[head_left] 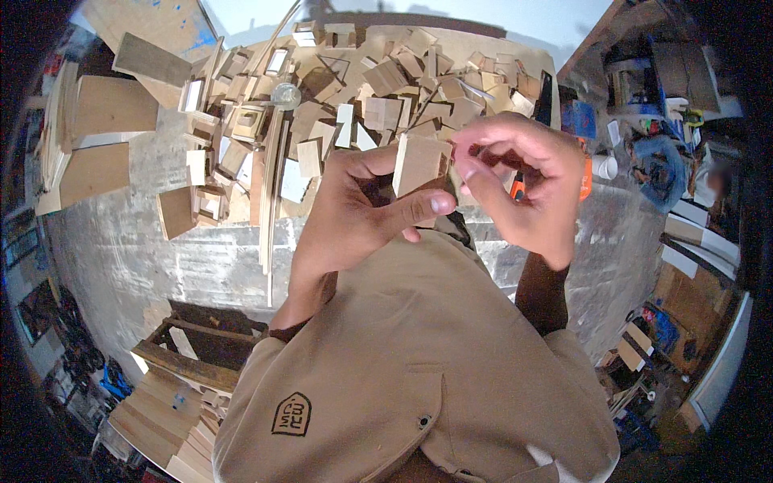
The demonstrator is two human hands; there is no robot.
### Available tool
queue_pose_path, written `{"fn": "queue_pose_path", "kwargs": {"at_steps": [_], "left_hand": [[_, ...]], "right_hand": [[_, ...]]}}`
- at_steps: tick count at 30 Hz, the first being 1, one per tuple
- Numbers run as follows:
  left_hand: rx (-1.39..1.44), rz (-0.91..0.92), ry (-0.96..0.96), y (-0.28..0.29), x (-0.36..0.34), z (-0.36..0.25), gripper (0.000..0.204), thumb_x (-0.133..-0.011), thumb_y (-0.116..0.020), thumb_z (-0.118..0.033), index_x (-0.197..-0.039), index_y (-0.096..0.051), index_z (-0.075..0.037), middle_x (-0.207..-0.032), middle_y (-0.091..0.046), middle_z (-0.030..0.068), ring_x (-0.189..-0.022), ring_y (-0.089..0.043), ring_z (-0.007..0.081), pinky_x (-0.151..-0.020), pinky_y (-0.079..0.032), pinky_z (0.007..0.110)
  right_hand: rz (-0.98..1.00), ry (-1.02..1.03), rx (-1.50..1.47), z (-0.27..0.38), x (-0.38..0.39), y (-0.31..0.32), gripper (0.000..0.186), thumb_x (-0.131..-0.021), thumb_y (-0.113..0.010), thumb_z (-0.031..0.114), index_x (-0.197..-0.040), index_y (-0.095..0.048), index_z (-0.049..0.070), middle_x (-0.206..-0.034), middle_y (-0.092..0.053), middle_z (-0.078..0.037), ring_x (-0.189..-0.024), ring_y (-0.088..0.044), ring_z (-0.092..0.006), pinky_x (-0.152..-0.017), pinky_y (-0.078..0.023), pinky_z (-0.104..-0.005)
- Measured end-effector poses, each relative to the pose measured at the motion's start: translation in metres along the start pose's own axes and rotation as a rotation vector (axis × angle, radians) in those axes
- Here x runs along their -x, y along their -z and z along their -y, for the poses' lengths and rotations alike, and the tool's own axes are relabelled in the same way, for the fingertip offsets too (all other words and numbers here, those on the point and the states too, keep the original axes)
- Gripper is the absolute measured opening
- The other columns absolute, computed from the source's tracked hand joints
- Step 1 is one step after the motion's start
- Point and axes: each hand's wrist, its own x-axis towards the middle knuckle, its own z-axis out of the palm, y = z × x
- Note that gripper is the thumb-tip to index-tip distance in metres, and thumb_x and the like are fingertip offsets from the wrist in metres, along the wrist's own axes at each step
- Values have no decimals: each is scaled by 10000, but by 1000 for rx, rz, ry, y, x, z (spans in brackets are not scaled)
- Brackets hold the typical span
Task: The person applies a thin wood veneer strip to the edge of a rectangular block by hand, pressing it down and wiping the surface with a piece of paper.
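My left hand is closed round a small light-coloured wooden block, its thumb stretched along the lower edge. The block is held up in front of my chest, over the near edge of the worktable. Right beside the block's right side is my right hand, its thumb and fingertips curled together in a pinch. What those fingertips hold, if anything, is too small to make out. Behind both hands, many small wooden pieces lie heaped on the worktable, some joined into little box-like shapes.
Long thin wooden strips stick out over the table's near left. A round clear object sits among the pieces. Wooden panels lean at the left. An orange object and a white cup are right of my right hand.
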Motion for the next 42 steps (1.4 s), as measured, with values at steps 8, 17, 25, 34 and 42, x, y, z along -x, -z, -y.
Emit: {"fn": "queue_pose_path", "kwargs": {"at_steps": [8,17,25,34,42], "left_hand": [[-80,-8,-23,2,1,4,269,-873,-765,-132,-1096,-713,8,-884,-722,50,-787,-622,63,-666,-510,224],[-49,-17,-56,-1,3,8,246,-878,-745,-75,-1100,-701,22,-920,-724,63,-833,-636,72,-700,-518,215],[-42,-63,-80,-1,4,9,162,-899,-698,-40,-1044,-714,31,-878,-721,47,-783,-630,61,-648,-505,195],[-90,-139,-93,2,3,15,158,-874,-731,-50,-997,-718,50,-865,-726,60,-726,-616,51,-588,-483,186],[-126,-150,-76,4,2,13,193,-827,-772,-53,-996,-727,29,-889,-736,77,-781,-664,93,-673,-518,226]], "right_hand": [[128,-281,-250,-9,-1,-1,195,-869,-713,62,-1041,-698,-26,-812,-695,-48,-665,-640,-65,-544,-488,-194],[180,-292,-247,-16,-1,-6,178,-871,-716,64,-1005,-686,-50,-785,-683,-54,-643,-636,-73,-542,-488,-202],[178,-325,-288,-13,-2,-10,186,-870,-726,63,-1001,-677,-59,-807,-686,-73,-639,-639,-88,-547,-510,-211],[158,-314,-311,-24,2,-17,180,-879,-714,56,-1012,-663,-56,-825,-676,-71,-648,-647,-96,-543,-527,-213],[231,-401,-404,-28,2,-11,209,-873,-725,70,-1021,-648,-55,-795,-654,-47,-627,-640,-79,-517,-518,-209]]}}
